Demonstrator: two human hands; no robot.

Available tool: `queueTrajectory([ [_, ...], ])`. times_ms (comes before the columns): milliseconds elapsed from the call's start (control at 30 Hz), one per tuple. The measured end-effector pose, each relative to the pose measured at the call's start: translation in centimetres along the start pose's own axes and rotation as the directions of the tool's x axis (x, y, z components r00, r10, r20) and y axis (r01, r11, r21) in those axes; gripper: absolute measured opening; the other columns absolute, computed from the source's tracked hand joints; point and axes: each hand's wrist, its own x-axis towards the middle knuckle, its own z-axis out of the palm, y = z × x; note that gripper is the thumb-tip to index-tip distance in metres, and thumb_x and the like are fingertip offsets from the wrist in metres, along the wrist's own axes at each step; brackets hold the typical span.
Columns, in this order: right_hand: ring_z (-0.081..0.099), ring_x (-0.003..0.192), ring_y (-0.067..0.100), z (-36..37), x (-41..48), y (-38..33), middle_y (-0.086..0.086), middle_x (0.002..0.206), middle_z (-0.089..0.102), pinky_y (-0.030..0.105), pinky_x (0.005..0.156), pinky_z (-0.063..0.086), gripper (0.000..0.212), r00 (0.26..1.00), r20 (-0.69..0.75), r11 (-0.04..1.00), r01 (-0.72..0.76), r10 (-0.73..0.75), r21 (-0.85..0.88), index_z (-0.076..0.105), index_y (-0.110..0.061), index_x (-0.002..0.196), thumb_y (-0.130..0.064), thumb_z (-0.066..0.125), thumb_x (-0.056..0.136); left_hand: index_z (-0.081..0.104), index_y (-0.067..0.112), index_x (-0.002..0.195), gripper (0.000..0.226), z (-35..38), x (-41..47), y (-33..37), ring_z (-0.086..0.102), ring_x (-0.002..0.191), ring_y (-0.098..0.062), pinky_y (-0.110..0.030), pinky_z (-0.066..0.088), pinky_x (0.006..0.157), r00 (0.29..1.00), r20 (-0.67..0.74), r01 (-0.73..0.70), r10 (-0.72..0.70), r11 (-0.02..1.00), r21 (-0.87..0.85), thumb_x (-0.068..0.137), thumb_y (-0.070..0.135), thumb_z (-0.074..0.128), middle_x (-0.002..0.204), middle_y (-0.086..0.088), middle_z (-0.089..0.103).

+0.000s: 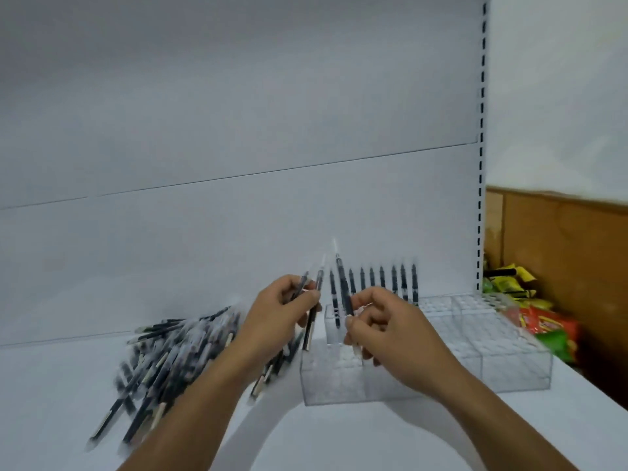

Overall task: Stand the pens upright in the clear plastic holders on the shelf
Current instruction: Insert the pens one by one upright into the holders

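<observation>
A heap of dark pens point(159, 362) lies on the white shelf point(68, 419) at the left. My left hand point(278, 317) grips two pens point(314, 300) that point up and slightly right. My right hand point(380, 328) pinches one pen point(344, 287), nearly upright, over the back left corner of the clear plastic holder point(339, 382). Along the holder's back row several pens point(384, 280) stand upright. A second clear holder point(503, 348) adjoins it on the right.
The shelf's white back panel rises behind the holders, with a slotted upright point(481, 164) at its right edge. Beyond the shelf's right end lie colourful snack packets point(540, 324) before a brown wall.
</observation>
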Motion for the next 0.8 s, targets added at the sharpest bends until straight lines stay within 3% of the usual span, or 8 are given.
queueTrajectory([
  [167, 0.063, 0.053, 0.008, -5.3, 1.5, 1.5, -0.001, 0.072, 0.072, 0.018, 0.048, 0.046, 0.011, 0.991, -0.127, 0.999, -0.032, 0.03, -0.01, 0.057, -0.028, 0.094, -0.02, 0.064, 0.091, 0.065, 0.021, 0.093, 0.002, 5.4, 3.0, 1.4, 0.051, 0.056, -0.004, -0.017, 0.036, 0.048, 0.997, 0.079, 0.016, 0.002, 0.973, -0.229, 0.091, 0.023, 0.064, 0.071, 0.007, 0.067],
  [300, 0.064, 0.053, 0.01, -8.3, 2.6, 3.0, -0.001, 0.071, 0.073, 0.02, 0.048, 0.047, 0.007, 0.979, -0.191, 0.997, -0.071, 0.064, -0.032, 0.058, -0.024, 0.094, -0.02, 0.063, 0.093, 0.066, 0.02, 0.092, 0.004, 8.9, 4.5, 1.7, 0.052, 0.053, -0.002, -0.014, 0.038, 0.046, 0.99, 0.138, 0.035, 0.013, 0.941, -0.337, 0.092, 0.022, 0.063, 0.073, 0.004, 0.068],
  [600, 0.068, 0.069, 0.014, -11.5, 6.0, 5.3, 0.0, 0.078, 0.069, 0.03, 0.059, 0.057, 0.006, 0.943, -0.326, 0.984, -0.113, 0.062, -0.14, 0.065, -0.019, 0.084, -0.022, 0.068, 0.089, 0.067, 0.019, 0.096, 0.007, 11.8, 6.3, 0.6, 0.054, 0.053, 0.001, -0.011, 0.04, 0.047, 0.989, 0.148, 0.058, 0.004, 0.909, -0.413, 0.093, 0.022, 0.061, 0.075, 0.004, 0.069],
  [800, 0.07, 0.077, 0.014, -12.9, 8.8, 5.8, -0.007, 0.076, 0.073, 0.046, 0.075, 0.058, 0.014, 0.954, -0.295, 0.937, -0.152, 0.056, -0.315, 0.061, -0.021, 0.103, -0.023, 0.065, 0.089, 0.066, 0.026, 0.101, 0.009, 12.5, 6.4, -0.6, 0.059, 0.059, 0.003, -0.01, 0.044, 0.053, 0.992, 0.121, 0.006, 0.039, 0.939, -0.343, 0.092, 0.026, 0.063, 0.076, 0.009, 0.071],
])
